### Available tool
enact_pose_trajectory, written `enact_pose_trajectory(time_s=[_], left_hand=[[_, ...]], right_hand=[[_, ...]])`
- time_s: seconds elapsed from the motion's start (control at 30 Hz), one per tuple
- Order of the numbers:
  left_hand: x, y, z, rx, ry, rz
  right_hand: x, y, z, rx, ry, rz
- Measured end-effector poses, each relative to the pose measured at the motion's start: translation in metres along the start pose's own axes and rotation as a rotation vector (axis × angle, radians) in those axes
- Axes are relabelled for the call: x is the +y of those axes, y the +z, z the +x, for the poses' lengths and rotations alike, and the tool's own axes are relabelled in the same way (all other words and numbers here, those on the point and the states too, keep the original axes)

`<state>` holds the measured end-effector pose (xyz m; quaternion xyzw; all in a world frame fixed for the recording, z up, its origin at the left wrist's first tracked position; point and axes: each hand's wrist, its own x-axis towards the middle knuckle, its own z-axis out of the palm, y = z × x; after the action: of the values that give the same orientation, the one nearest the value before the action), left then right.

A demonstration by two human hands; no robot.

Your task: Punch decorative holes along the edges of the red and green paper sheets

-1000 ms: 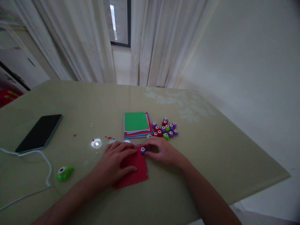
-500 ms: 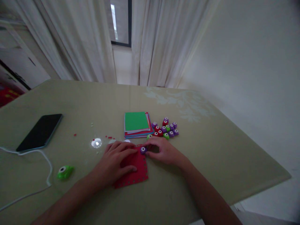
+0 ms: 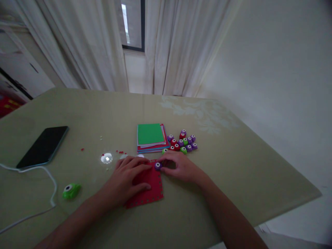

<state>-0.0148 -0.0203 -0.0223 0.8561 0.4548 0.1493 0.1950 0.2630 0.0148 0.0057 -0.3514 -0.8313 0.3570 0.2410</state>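
Observation:
A square of red paper (image 3: 153,188) lies on the table with small holes along its edges. My left hand (image 3: 129,178) rests flat on its left part, fingers spread. Between thumb and fingertips, my right hand (image 3: 178,166) grips a small purple one-eyed figure (image 3: 158,166) at the paper's top right corner. Just beyond that hand sits a cluster of similar purple, red and green one-eyed figures (image 3: 181,142). What lies under the purple figure is hidden.
A stack of coloured paper squares (image 3: 150,135), green on top, lies behind the red sheet. To the left are a dark tablet (image 3: 43,147), a white cable (image 3: 53,186) and a larger green one-eyed piece (image 3: 71,191). Tiny red bits (image 3: 120,152) and white bits are scattered nearby.

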Motion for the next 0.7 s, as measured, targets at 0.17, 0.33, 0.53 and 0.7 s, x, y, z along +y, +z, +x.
enact_pose_trajectory(time_s=[0.17,0.33,0.53,0.7], left_hand=[[-0.0009,0.0005,0.0000,0.007,0.013,0.001],[-0.0030,0.0014,0.0001,0.009,0.021,0.006],[-0.0035,0.0005,0.0000,0.018,0.042,0.016],[-0.0007,-0.0027,-0.0006,0.044,0.063,0.021]], right_hand=[[-0.0005,-0.0006,0.0001,-0.007,0.005,0.002],[-0.0004,-0.0005,0.0003,-0.012,0.014,0.001],[0.0015,0.0012,-0.0020,0.022,0.058,0.056],[-0.0013,-0.0021,-0.0037,0.116,0.146,0.059]])
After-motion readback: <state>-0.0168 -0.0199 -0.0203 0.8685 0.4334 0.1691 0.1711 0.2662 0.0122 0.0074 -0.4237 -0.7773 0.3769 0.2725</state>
